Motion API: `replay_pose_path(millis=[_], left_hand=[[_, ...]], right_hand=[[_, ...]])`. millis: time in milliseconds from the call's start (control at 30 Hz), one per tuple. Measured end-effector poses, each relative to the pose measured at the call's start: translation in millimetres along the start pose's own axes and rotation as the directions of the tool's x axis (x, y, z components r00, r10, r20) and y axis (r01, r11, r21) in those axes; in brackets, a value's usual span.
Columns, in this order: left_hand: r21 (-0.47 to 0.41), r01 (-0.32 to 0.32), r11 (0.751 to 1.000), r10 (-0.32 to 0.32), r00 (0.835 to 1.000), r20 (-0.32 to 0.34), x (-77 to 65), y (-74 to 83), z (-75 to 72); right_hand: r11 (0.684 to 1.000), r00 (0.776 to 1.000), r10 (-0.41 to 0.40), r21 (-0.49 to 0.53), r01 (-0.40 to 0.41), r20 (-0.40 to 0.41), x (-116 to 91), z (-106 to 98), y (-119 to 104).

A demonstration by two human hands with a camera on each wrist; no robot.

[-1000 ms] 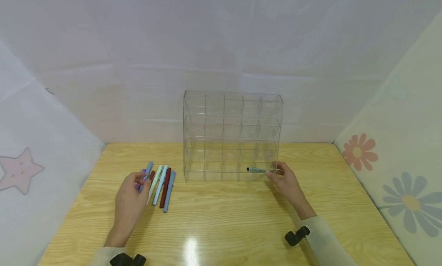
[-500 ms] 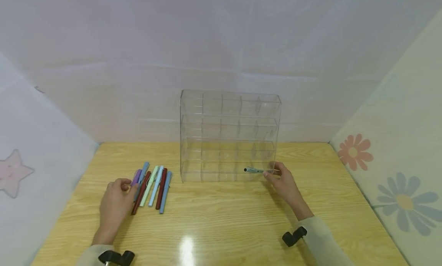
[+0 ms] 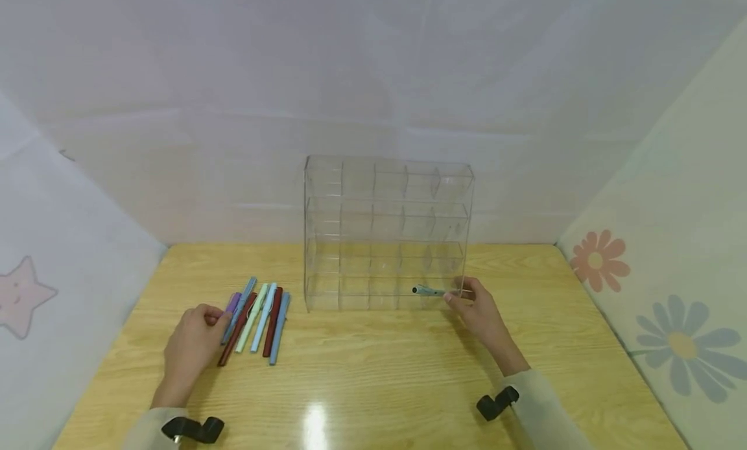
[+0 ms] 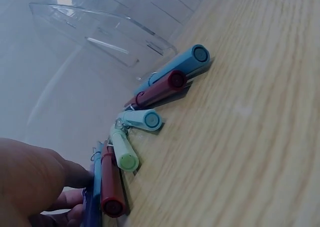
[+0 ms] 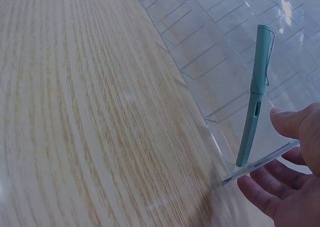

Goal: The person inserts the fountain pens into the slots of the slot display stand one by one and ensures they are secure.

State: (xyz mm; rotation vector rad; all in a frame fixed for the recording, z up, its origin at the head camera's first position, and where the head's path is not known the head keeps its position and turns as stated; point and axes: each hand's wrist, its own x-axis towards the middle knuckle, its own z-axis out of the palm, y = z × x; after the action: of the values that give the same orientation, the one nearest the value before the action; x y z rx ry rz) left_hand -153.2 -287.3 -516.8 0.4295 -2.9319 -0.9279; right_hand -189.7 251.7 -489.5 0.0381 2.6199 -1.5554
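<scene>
In the head view, my left hand (image 3: 192, 343) is at the left end of a loose row of capped pens, its thumb and fingers around the purple pen (image 3: 232, 302), whose lower part they cover. A blue-grey pen (image 3: 240, 307) lies right beside the fingertips, then a dark red pen (image 4: 111, 187). My right hand (image 3: 481, 314) grips the right side of a clear acrylic rack (image 3: 385, 246), thumb in front and fingers behind the edge. A teal pen (image 5: 253, 97) lies inside the rack's bottom right part, close to the thumb.
Further right in the row lie a pale green pen (image 3: 252, 317), a light blue pen (image 3: 264, 317), another dark red pen (image 3: 272, 321) and a blue pen (image 3: 279, 328). The rack stands upright on the wooden table (image 3: 373, 378), before a white cloth backdrop (image 3: 233, 145).
My left hand has moved left and down, from over the blue-grey pen to the purple one. The blue-grey pen now lies beside the dark red pen. My right hand stays on the rack.
</scene>
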Motion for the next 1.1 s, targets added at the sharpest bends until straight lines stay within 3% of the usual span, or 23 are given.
replay_pose_path(millis=[333,833,1100], left_hand=[[0.036,-0.018,0.999,0.015,0.995,0.094,5.6,4.5,-11.2],[0.006,0.015,1.0,-0.016,0.998,0.057,5.9,-4.0,-7.8],[-0.077,0.023,0.997,-0.018,0.997,0.072,-1.2,-7.7,-14.6]], right_hand=[[1.0,1.0,-0.006,0.016,0.006,0.009,-4,-1,-9],[0.999,0.999,-0.044,0.002,0.044,0.008,-2,-2,-6],[1.0,1.0,-0.01,-0.009,0.01,-0.005,0,0,0]])
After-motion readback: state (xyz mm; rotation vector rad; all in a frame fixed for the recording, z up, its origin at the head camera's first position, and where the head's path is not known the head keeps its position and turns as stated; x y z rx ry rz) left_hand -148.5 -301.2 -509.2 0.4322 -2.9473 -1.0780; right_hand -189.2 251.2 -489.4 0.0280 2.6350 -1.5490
